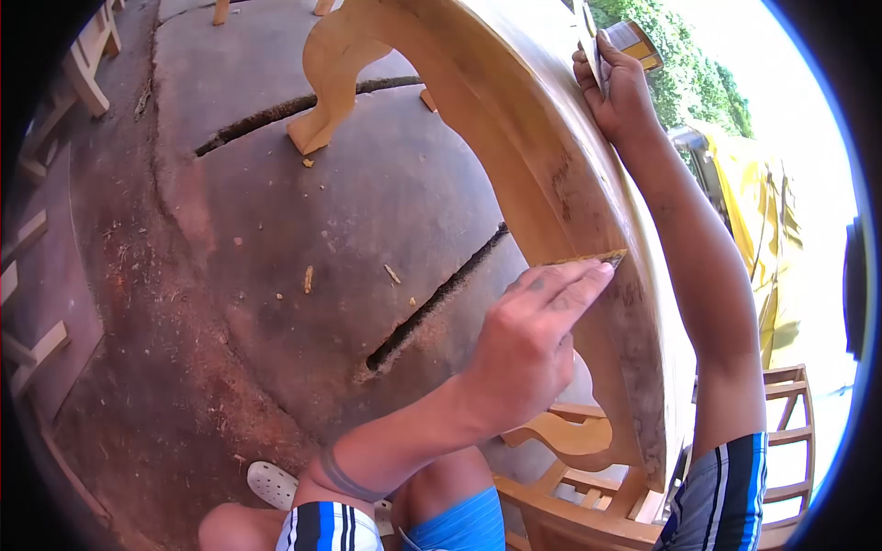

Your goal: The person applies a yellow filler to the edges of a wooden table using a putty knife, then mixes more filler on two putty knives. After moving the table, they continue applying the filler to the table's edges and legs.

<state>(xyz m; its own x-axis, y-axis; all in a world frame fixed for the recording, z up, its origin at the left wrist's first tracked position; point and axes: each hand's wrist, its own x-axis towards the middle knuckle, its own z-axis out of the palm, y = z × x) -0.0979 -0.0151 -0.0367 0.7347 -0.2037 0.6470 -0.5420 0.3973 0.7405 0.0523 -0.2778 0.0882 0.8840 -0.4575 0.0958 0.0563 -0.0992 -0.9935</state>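
Note:
My left hand (528, 335) reaches across with its fingers pressed together along a thin flat scraper (614, 258). Yellowish putty shows on the scraper's edge, which is at the face of the curved wooden furniture frame (514, 119). Dark smears and patches mark the wood around it. Farther along the frame, my right hand (627, 92) is closed around a flat, thin blade (590, 46). Right behind those fingers is a can (634, 44) with a yellow and white label; whether the hand also grips it cannot be made out.
The frame has a curved leg (331, 83) and a scalloped piece (574, 432). Below lies a stained concrete floor (303, 220) with dark cracks and putty crumbs. Wooden furniture parts (87, 78) stand at left, a slatted wooden piece (788, 441) at right. A yellow tarp (749, 211) hangs beyond.

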